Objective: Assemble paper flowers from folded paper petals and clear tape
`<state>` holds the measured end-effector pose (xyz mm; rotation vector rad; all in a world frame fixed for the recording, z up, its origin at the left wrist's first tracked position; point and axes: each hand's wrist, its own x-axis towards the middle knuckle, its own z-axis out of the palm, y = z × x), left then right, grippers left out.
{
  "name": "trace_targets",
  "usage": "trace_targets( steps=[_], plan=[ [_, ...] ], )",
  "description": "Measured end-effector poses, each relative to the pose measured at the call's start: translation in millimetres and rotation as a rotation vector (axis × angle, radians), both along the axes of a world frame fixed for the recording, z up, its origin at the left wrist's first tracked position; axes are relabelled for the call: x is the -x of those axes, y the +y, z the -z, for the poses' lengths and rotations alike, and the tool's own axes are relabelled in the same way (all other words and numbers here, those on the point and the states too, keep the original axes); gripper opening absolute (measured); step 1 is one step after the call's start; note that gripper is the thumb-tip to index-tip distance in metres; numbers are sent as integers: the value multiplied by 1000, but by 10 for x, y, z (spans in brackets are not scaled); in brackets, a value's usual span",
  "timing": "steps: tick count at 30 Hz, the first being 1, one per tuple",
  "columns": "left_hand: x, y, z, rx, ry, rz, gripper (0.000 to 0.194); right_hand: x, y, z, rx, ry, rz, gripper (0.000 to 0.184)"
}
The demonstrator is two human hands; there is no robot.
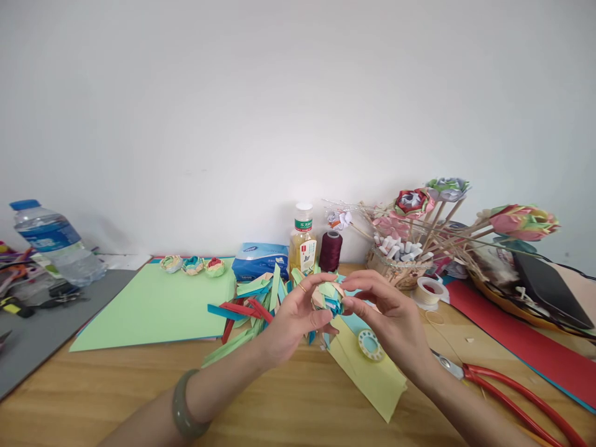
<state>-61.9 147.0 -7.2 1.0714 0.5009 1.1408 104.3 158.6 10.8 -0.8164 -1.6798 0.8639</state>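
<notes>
Between my two hands, above the middle of the table, is a small paper flower (329, 297) in green, peach and blue. My left hand (300, 313) pinches it from the left, thumb below and fingers behind. From the right, my right hand (382, 310) grips its edge between thumb and fingers. Behind and left of my hands lies a heap of folded paper strips (251, 310) in green, blue, red and peach. Under my right hand, a white ring-shaped spool (371, 345) rests on a piece of yellow paper (367, 379).
Three finished paper flowers (193, 266) sit on green paper sheets (153, 304). Behind stand a blue tissue pack (261, 261), a bottle (303, 239) and a dark red thread cone (331, 251). Red-handled scissors (503, 385), a tape roll (431, 290) and a flower basket (398, 273) are right.
</notes>
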Motion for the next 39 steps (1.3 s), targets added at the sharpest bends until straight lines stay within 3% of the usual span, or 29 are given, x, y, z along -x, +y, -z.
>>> trace_targets(
  steps=[7,17,22,27,31,34,37,39],
  plan=[
    [-10,1,1,-44,7,13,37,1,-30,-9,-70,-85,-7,12],
    [45,12,-49,67,-22,130,40,2,-22,-45,-122,-271,-14,16],
    [41,-13,-93,138,95,45,33,6,-36,-56,-147,-338,-18,13],
    [29,-31,-102,143,186,54,25,32,-38,-64,-35,-286,-18,11],
    [14,-15,-91,189,139,104,25,44,-22,-39,87,-180,-68,15],
    [9,-4,-86,198,81,115,27,38,-16,-33,109,-29,3,16],
    [24,4,-75,101,68,33,26,31,-44,-65,136,51,112,18],
    [46,6,-66,9,99,-43,26,40,-77,-103,244,23,76,23]
  ],
)
